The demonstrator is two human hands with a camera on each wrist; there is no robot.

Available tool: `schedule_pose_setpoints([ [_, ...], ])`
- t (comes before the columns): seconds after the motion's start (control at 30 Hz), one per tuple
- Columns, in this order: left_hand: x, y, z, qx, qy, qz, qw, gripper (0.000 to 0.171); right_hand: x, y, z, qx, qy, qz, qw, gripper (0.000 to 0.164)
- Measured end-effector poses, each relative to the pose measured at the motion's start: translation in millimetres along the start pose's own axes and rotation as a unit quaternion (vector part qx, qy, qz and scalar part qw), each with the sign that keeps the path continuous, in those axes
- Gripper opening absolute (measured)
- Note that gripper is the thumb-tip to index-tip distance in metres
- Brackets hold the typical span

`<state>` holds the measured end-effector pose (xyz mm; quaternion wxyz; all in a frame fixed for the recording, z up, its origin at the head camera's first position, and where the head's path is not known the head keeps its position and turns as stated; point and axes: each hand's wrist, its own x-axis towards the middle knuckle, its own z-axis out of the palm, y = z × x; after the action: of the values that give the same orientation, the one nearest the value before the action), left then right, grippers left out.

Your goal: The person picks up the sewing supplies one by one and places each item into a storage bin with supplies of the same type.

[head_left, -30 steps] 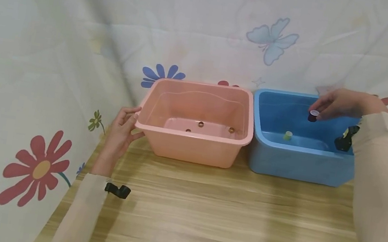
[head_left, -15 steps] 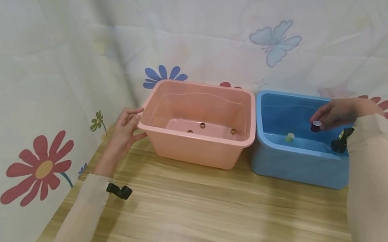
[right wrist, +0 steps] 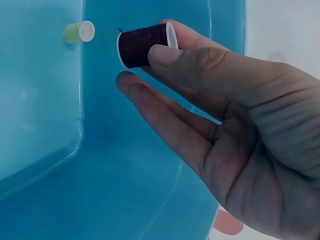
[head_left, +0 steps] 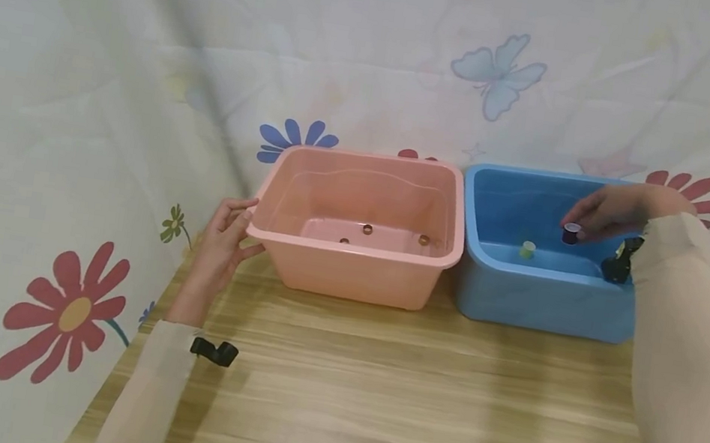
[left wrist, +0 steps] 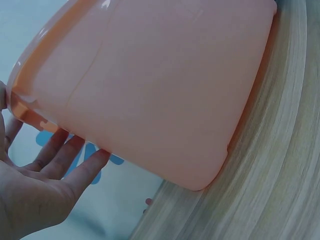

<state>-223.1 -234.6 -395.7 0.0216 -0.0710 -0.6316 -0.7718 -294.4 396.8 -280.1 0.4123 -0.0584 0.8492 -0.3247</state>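
Observation:
My right hand [head_left: 616, 209] pinches a spool of dark thread [right wrist: 145, 46] between thumb and forefinger, above the floor of the blue plastic tub [head_left: 544, 301]. Its other fingers stretch out below the spool in the right wrist view. A pale green thread spool [head_left: 527, 249] sits on the tub floor, left of the hand. At the left end of the pink plastic tub [head_left: 354, 274], my left hand [head_left: 219, 248] holds the rim, with fingers against the outer wall in the left wrist view. Several small brownish rings or spools [head_left: 367, 229] lie inside the pink tub.
Both tubs stand side by side on a wood-grain table [head_left: 371, 398], close to a flower-and-butterfly printed sheet [head_left: 378, 58]. That sheet also covers the left side. Each wrist carries a black camera mount [head_left: 215, 352].
My right hand has lowered the dark thread spool deeper into the blue tub. The left hand stays at the pink tub's rim, and the head view shifts slightly.

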Motion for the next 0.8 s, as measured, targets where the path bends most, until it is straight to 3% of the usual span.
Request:
schedule_pose_setpoints([
  [0.1,0.8,1.1,-0.7,0.005,0.001,0.002,1.0,0.033,0.0,-0.1,2.3,-0.014,0.008,0.004,1.0,0.039],
  [0.23,2.1,-0.1,-0.9,0.007,0.0,0.001,1.0,0.032,-1.3,0.5,2.9,0.001,0.015,0.02,1.0,0.041],
  [0.43,5.3,0.6,-2.4,0.009,-0.001,0.006,0.9999,0.033,1.0,-1.0,1.6,0.02,0.005,0.012,1.0,0.04],
  [0.8,3.7,0.0,-1.0,0.014,-0.004,0.002,0.9999,0.033,1.4,2.6,4.3,0.011,0.011,0.032,0.999,0.055],
])
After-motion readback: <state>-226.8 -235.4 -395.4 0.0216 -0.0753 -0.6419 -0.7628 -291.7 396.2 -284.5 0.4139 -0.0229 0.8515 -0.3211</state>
